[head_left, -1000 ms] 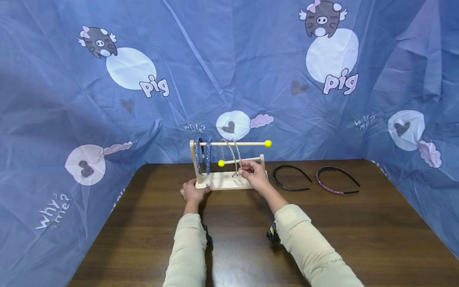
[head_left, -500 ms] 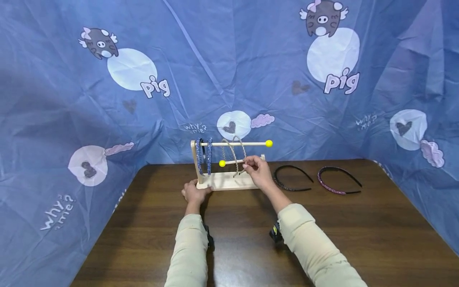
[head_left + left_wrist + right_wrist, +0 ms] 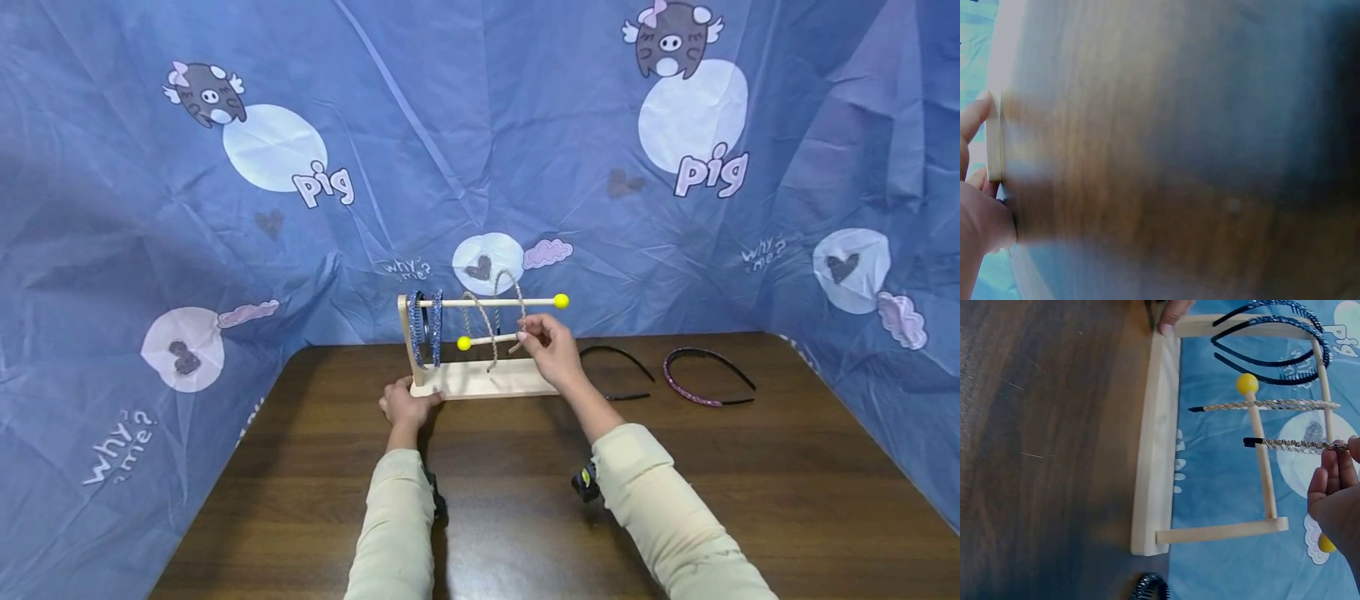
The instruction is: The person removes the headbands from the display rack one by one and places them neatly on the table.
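My right hand (image 3: 551, 348) pinches a braided gold headband (image 3: 1294, 447) near its crown in the right wrist view. In the head view its arch rises above the upper rod of a wooden headband stand (image 3: 480, 381). A second braided headband (image 3: 491, 329) hangs on the rods to the left, apart from the hand. Two glittery blue headbands (image 3: 437, 333) hang at the upper rod's left end, beside the upright. My left hand (image 3: 408, 402) grips the base's left corner, thumb along the front; the left wrist view shows its fingers at the board's edge (image 3: 994, 137).
Right of the stand, a black headband (image 3: 628, 358) lies on the brown table (image 3: 510, 492), partly behind the right hand. Farther right lies a pink glittery headband (image 3: 686, 393). Yellow balls cap the upper rod (image 3: 562, 301) and lower rod (image 3: 463, 342). A blue printed cloth (image 3: 600, 217) hangs behind.
My right hand has moved right and upward with the braided headband, sliding it along the rod away from the other one. The left hand has stayed on the base.
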{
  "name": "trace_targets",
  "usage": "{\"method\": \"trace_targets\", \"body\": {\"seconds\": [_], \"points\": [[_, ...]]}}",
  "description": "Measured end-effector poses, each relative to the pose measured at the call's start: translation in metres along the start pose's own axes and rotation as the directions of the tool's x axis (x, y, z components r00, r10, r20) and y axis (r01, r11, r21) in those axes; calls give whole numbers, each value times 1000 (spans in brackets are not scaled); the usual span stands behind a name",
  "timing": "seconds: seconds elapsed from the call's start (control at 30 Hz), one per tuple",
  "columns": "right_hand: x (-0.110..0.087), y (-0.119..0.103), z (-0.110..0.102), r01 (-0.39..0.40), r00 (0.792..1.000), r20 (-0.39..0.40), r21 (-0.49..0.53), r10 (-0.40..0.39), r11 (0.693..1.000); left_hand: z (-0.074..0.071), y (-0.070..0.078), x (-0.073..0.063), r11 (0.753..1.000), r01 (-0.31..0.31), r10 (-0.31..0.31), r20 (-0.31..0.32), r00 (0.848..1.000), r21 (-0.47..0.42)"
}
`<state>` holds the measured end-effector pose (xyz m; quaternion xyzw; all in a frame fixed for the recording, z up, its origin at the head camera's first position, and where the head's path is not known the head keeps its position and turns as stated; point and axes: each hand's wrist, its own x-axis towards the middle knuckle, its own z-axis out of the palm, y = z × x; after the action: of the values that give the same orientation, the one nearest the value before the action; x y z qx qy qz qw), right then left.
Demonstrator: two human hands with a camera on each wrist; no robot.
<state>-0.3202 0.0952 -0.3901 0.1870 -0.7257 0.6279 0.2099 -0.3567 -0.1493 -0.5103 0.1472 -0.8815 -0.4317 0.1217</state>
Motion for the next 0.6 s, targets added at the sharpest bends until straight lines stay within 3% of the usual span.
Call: {"method": "trace_targets", "body": {"seconds": [0.6], "points": [[14,-15,-20,-14,999,-48,94,19,995,1,-1,1,999,24,-24,4,1000,-24]]}}
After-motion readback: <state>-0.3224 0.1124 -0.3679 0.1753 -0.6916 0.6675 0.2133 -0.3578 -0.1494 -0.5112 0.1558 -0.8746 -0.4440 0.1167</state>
